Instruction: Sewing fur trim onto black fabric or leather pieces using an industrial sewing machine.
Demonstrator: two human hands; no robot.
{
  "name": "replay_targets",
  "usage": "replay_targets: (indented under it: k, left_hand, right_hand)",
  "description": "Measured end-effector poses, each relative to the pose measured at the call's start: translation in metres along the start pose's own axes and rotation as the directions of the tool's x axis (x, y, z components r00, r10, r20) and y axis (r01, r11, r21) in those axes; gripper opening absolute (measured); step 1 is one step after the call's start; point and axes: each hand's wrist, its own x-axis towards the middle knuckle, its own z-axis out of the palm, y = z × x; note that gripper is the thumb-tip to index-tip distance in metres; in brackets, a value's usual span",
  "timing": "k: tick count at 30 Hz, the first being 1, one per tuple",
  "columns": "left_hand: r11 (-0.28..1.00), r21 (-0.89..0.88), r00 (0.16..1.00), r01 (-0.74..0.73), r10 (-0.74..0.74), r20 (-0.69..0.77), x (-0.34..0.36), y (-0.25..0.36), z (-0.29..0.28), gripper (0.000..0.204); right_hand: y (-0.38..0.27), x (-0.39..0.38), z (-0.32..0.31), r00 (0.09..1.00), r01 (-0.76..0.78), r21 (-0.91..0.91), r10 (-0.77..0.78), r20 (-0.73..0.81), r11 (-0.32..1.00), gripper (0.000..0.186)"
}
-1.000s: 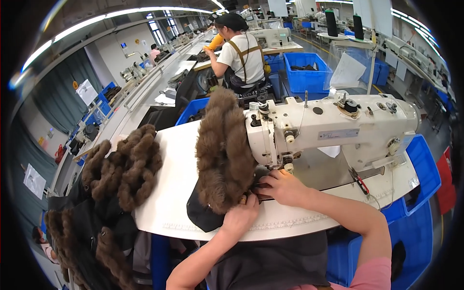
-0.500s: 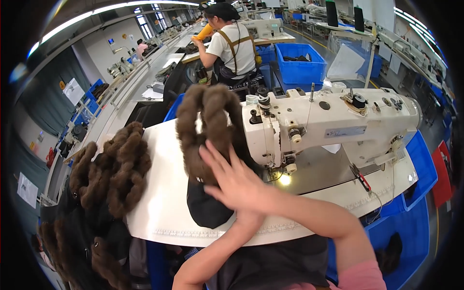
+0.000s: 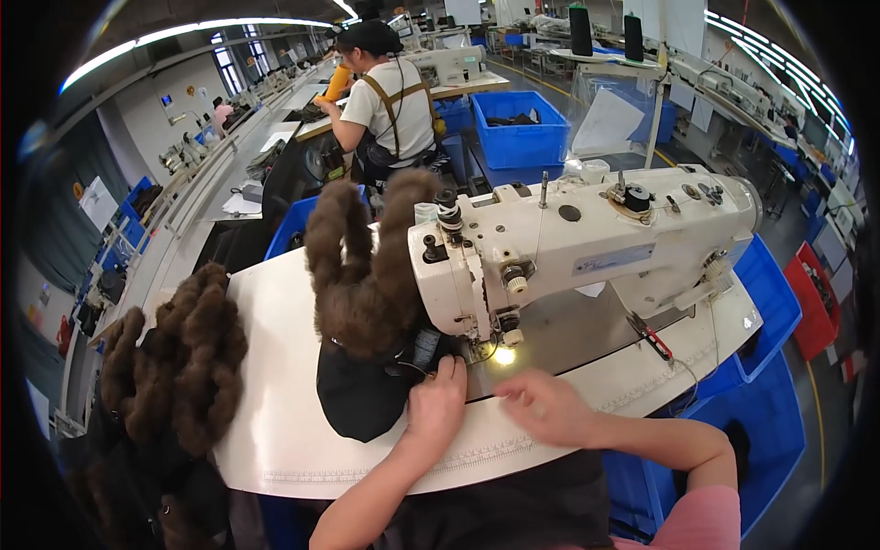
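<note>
- The fur-trimmed black piece [image 3: 360, 400] is lying on the white table [image 3: 272, 367], just left of the head of the sewing machine [image 3: 587, 247]; its brown fur [image 3: 365, 316] is heaping toward the far side, its smooth black cloth spreading toward the near side.
- Left hand [image 3: 436, 405] is resting its fingertips on the cloth's right edge, close by the needle area (pinching or only pressing, I cannot tell).
- Right hand [image 3: 547, 410] is hovering to the right, apart from the piece, blurred, fingers loosely curling; it is gripping nothing that I can see.
- Handling, by judgement: the piece is looking light, soft and floppy, hardly fragile; the fur is likely springing up and sliding under the fingers, the cloth folding easily.
- Best hold is probably lying along the flat cloth edge, fingertips near the seam, with a flat palm keeping the pile clear.
- Against half a second ago: the right hand is no longer spreading over the fur or crossing the left arm; the left hand is now showing plainly at the edge. The two fur loops are standing wider apart, and the whole view is sitting shifted.
- Red-handled snips [image 3: 654, 341] are lying on the right, untouched.
</note>
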Motion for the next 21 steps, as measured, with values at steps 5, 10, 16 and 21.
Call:
replay_targets:
  k: [5, 10, 16, 21]
  left_hand:
    - [0.999, 0.034, 1.0, 0.005, -0.005, -0.009, -0.002, -0.001, 0.004, 0.033]
    - [1.0, -0.008, 0.999, 0.008, -0.009, -0.041, -0.003, 0.003, 0.003, 0.034]
    - [0.998, -0.052, 0.996, 0.046, -0.049, -0.07, -0.005, 0.005, -0.001, 0.031]
    - [0.999, -0.035, 0.993, -0.014, 0.01, -0.114, -0.009, 0.002, -0.001, 0.034]
  right_hand:
    - [0.024, 0.058, -0.034, 0.808, -0.515, 0.546, 0.587, 0.052, 0.66, 0.028]
    - [0.03, 0.072, -0.031, 0.788, -0.616, 0.325, 0.556, 0.265, 0.718, 0.023]
    - [0.033, 0.059, -0.028, 0.94, -0.323, 0.687, 0.304, 0.154, 0.65, 0.026]
    - [0.036, 0.06, -0.003, 0.981, -0.192, 0.014, 0.192, -0.012, 0.981, 0.031]
